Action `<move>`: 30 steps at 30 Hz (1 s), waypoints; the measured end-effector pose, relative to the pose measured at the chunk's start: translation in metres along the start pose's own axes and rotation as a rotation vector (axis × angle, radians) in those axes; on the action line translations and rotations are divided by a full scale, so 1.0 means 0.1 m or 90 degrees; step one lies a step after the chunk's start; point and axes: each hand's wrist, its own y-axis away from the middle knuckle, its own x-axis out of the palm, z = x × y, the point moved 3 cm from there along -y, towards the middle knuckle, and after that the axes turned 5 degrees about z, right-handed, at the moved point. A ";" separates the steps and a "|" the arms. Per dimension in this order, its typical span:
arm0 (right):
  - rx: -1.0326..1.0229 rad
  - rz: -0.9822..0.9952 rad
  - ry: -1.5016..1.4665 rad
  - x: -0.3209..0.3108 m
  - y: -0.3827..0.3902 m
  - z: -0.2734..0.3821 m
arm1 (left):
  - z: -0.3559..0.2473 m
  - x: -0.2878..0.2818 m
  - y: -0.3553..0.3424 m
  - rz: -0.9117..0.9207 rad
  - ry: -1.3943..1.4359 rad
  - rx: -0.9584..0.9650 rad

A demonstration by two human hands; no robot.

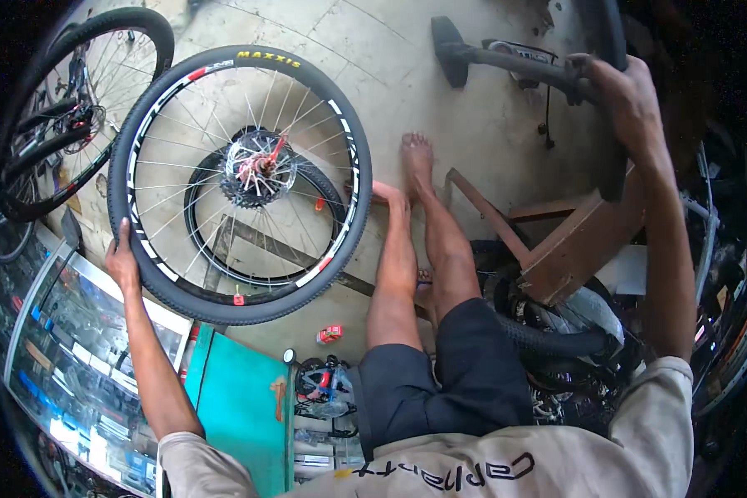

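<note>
A bicycle wheel [330, 108] with a black tyre, white-and-red rim markings and a rear cassette is tilted up at the left. My left hand [123, 261] rests against its lower left edge, thumb up along the tyre; the other fingers are partly hidden behind it. A second, loose-looking black rim or tyre [192, 224] shows through the spokes. At the upper right, my right hand [629, 100] is closed round a dark tube with a T-shaped end [506, 60]; its kind is unclear. A curved dark band passes beside that hand.
Another bicycle [75, 116] stands at the far left. A glass display case [83, 353] and a green panel [236, 398] lie near left. A wooden board [585, 236] and bicycle parts crowd the right. A small red box [329, 334] sits on the tiled floor [332, 33].
</note>
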 end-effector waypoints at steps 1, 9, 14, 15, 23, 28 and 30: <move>0.007 0.003 -0.019 -0.06 0.02 -0.04 | 0.04 0.02 -0.01 -0.009 0.010 -0.008; 0.048 -0.035 0.015 -0.23 0.05 -0.19 | 0.16 -0.06 -0.23 0.039 -0.081 -0.051; 0.094 0.035 0.037 -0.39 0.04 -0.32 | 0.35 -0.12 0.57 0.267 0.494 0.019; 0.107 0.037 0.027 -0.43 0.07 -0.35 | 0.48 0.03 0.82 0.244 0.467 -0.067; 0.087 0.078 0.025 -0.39 -0.28 -0.31 | -0.06 0.16 1.31 0.028 0.438 -0.010; 0.062 0.064 -0.012 -0.34 -0.31 -0.16 | -0.89 -0.16 1.67 0.026 0.514 0.066; 0.024 0.044 -0.046 -0.30 -0.29 -0.15 | -1.03 -0.24 1.74 0.049 0.545 0.068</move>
